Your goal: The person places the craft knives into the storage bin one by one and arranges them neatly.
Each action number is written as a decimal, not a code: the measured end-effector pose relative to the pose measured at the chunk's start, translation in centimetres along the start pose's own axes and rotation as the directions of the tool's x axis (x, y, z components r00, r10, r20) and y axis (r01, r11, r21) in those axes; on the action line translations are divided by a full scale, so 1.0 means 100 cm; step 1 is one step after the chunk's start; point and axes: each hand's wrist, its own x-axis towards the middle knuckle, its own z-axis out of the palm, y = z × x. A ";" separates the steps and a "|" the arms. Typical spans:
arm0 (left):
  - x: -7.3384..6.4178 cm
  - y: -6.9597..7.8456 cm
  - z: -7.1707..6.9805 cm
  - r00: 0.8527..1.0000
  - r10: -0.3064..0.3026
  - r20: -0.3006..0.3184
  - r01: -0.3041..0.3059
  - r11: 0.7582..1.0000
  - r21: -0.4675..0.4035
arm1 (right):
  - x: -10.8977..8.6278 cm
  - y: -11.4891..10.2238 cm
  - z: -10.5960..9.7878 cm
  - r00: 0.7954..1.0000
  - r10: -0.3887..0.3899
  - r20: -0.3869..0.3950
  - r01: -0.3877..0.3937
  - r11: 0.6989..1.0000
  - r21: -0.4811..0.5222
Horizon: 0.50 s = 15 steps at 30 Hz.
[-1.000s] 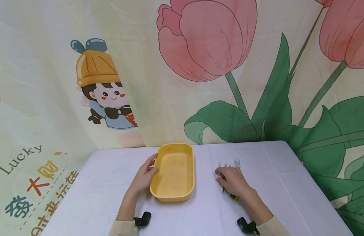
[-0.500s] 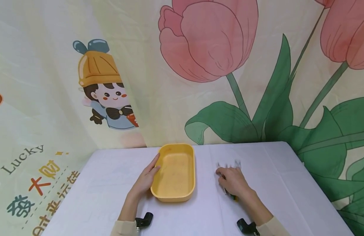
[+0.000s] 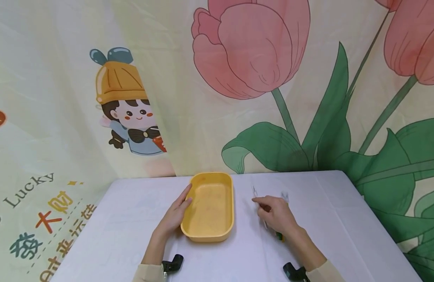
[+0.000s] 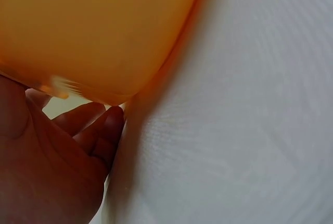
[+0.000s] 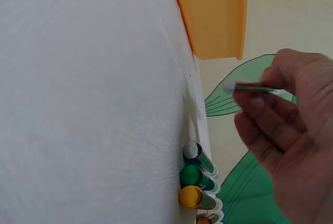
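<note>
A yellow plastic tray (image 3: 211,203) lies on the white-covered table, its inside bare. My left hand (image 3: 174,213) grips its left side, thumb at the rim; in the left wrist view its fingertips (image 4: 112,122) bend against the tray's lower edge. My right hand (image 3: 278,215) pinches a slim pen (image 5: 244,86) with a white end between thumb and forefinger, slightly above the table. Its clear far end (image 3: 254,190) points away from me. Below that hand lies a row of similar pens, with a green one (image 5: 192,175) and a yellow one (image 5: 191,197), mostly hidden in the head view.
The white cloth table (image 3: 139,219) reaches back to a printed curtain (image 3: 188,137) with tulips and a cartoon child. A black wrist camera (image 3: 172,263) sits on the left wrist, another camera (image 3: 293,271) on the right.
My right hand has drawn one pen to the left, apart from the row. My left hand stays on the tray. The whole head view has shifted slightly.
</note>
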 end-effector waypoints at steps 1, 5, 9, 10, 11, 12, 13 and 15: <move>0.000 0.000 0.000 1.000 -0.002 0.000 0.002 1.000 0.001 | 0.000 0.000 0.000 1.000 -0.009 -0.012 0.009 1.000 0.025; -0.001 0.000 0.000 1.000 -0.003 -0.003 0.003 1.000 0.004 | 0.001 -0.001 0.001 0.998 -0.031 -0.055 0.038 0.992 0.121; -0.001 0.000 0.000 1.000 0.001 -0.006 -0.001 1.000 0.006 | 0.003 -0.001 0.003 0.997 0.011 -0.070 0.002 0.983 0.185; -0.001 0.000 0.000 1.000 0.001 -0.008 -0.001 1.000 0.005 | 0.003 -0.001 0.003 0.997 0.033 -0.066 -0.019 0.979 0.201; -0.001 0.000 0.000 1.000 0.001 -0.010 -0.001 1.000 0.004 | 0.004 -0.001 0.003 0.997 0.051 -0.061 -0.037 0.974 0.222; 0.000 -0.001 0.000 1.000 0.004 -0.009 -0.004 1.000 0.004 | 0.004 -0.001 0.003 0.996 0.067 -0.053 -0.053 0.969 0.243; 0.000 -0.001 0.000 1.000 0.008 -0.007 -0.008 1.000 0.003 | 0.004 -0.002 0.002 0.996 0.081 -0.046 -0.066 0.963 0.262; 0.000 -0.001 0.000 1.000 0.014 -0.005 -0.014 1.000 0.003 | 0.005 -0.003 0.002 0.996 0.082 -0.035 -0.068 0.952 0.298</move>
